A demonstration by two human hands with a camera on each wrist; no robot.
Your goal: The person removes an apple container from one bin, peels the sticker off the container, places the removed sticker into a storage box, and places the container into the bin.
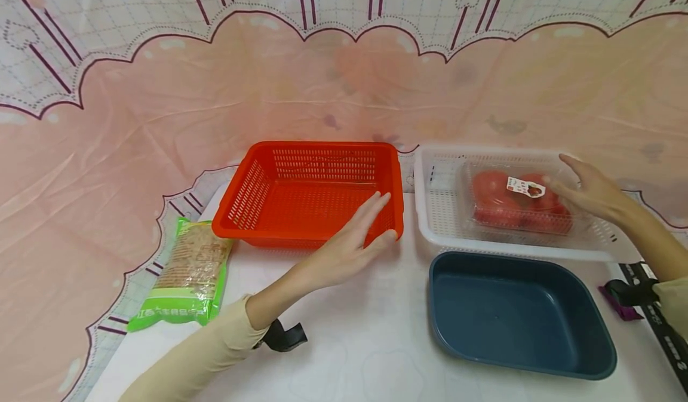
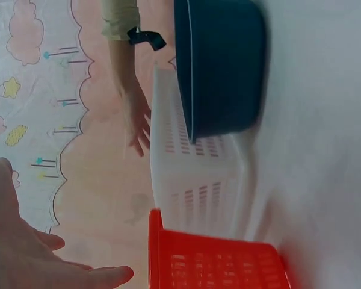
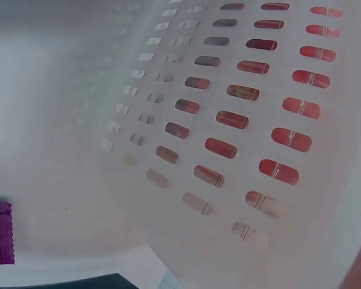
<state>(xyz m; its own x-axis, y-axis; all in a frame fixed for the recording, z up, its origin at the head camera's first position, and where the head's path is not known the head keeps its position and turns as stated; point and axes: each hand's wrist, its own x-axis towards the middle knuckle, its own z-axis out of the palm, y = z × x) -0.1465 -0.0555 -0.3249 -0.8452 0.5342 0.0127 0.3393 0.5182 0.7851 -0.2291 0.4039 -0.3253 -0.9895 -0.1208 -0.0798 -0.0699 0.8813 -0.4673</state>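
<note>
Pink cartoon-print cloth [image 1: 344, 91] backs my white bench [image 1: 355, 360]; my left hand [image 1: 349, 251] extends, fingers straight, over the near right corner of the red basket [image 1: 279, 239]; my right hand [image 1: 598, 194], fingers loosely extended, hovers by the tomato pack [image 1: 494, 202] inside the white basket [image 1: 505, 249], contact unclear.
</note>
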